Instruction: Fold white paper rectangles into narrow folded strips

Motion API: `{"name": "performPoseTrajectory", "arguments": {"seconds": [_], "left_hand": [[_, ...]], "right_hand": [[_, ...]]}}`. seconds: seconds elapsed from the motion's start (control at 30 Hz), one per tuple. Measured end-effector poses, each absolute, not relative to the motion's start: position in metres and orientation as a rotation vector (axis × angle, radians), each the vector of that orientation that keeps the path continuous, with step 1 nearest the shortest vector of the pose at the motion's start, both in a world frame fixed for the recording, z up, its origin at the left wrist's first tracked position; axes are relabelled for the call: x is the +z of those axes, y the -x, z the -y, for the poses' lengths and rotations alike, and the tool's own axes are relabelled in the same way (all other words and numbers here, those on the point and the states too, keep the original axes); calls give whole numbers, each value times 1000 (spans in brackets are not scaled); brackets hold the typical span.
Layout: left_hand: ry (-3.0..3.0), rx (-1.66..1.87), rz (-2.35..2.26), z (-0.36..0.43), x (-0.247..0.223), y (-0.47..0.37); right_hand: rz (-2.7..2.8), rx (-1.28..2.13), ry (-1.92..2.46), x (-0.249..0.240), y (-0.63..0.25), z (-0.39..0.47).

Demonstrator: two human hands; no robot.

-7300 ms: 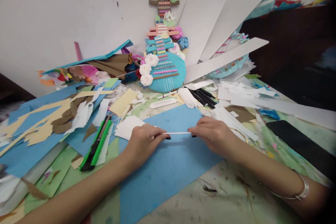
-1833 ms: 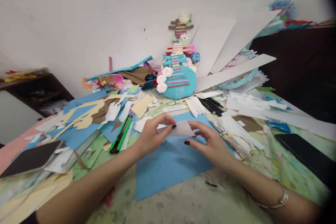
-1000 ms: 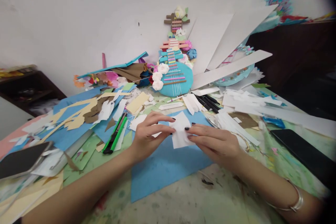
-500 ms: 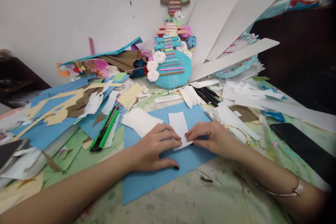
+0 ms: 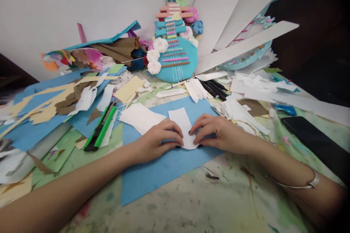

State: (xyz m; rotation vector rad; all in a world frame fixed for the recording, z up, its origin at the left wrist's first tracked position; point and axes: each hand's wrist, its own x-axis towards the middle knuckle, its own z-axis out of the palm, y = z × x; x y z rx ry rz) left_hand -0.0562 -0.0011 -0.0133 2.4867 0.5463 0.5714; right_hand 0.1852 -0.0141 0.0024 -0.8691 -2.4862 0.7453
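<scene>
A white paper strip (image 5: 180,119) lies over a sheet of blue paper (image 5: 153,180), its near end curving between my hands. My left hand (image 5: 161,139) has its fingers bent and its thumb drawn in, pinching the strip's near left edge. On the opposite side my right hand (image 5: 216,133) holds the near right edge with curled fingers and thumb. Just beyond my left hand rests a wider piece of white paper (image 5: 142,117). The strip's near edge is partly covered by my fingertips.
A green utility knife (image 5: 101,127) lies left, among paper scraps. Black pens (image 5: 214,88), scissors with gold handles (image 5: 246,123) and a dark phone (image 5: 314,142) are to the right. A blue paper guitar (image 5: 186,54) with white flowers leans on the wall behind.
My left thumb has moved in from the blue sheet to the strip's near edge. The strip's near end now curves where it lay flatter. The view has tilted down slightly.
</scene>
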Motion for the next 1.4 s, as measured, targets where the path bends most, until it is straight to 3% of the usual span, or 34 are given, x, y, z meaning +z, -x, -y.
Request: {"name": "performPoseTrajectory", "arguments": {"seconds": [1.4], "left_hand": [[-2478,621,-816,7,-15,39]], "right_hand": [[2473,727,962,-9,-169,18]]}}
